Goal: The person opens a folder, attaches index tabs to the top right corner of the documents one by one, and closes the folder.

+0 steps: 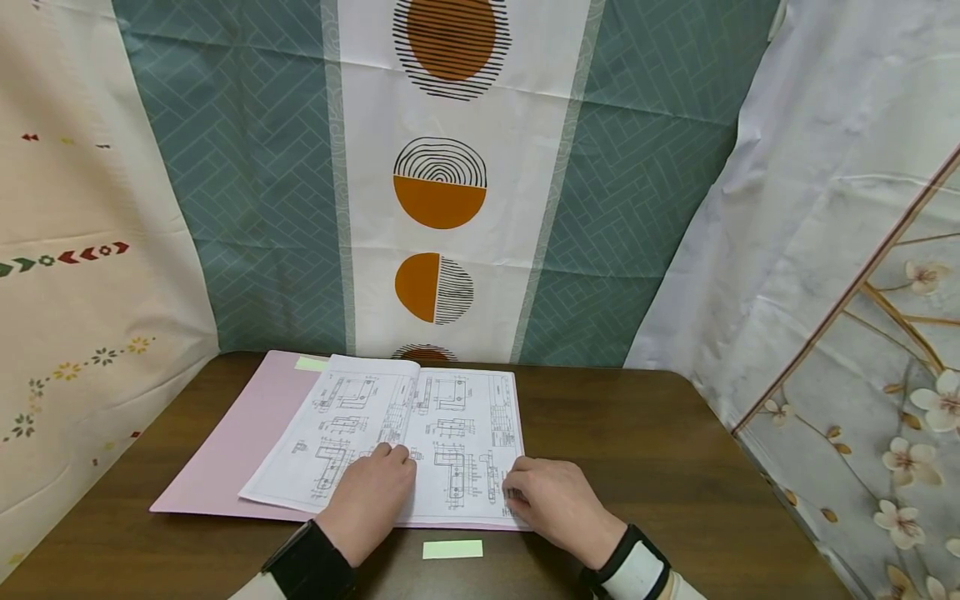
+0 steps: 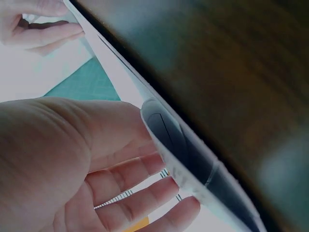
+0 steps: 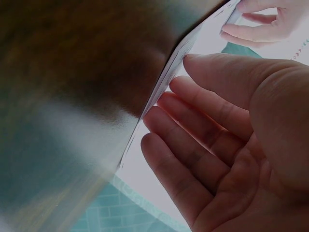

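Note:
An open booklet of technical drawings (image 1: 465,400) lies on the table, its pink cover (image 1: 225,450) spread out to the left. My left hand (image 1: 375,492) rests on the pages near the spine, fingertips touching the paper. In the left wrist view, a page (image 2: 161,128) bulges in a curve by the thumb and fingers of that hand. My right hand (image 1: 558,504) touches the right page near its lower right edge. The right wrist view shows its fingers (image 3: 193,150) loosely extended, with the thumb tip against the paper.
One pale green paper strip (image 1: 452,549) lies on the brown table (image 1: 615,433) in front of the booklet. Another green strip (image 1: 311,363) is on the pink cover's top edge. Patterned curtains (image 1: 270,167) hang behind the table and at both sides.

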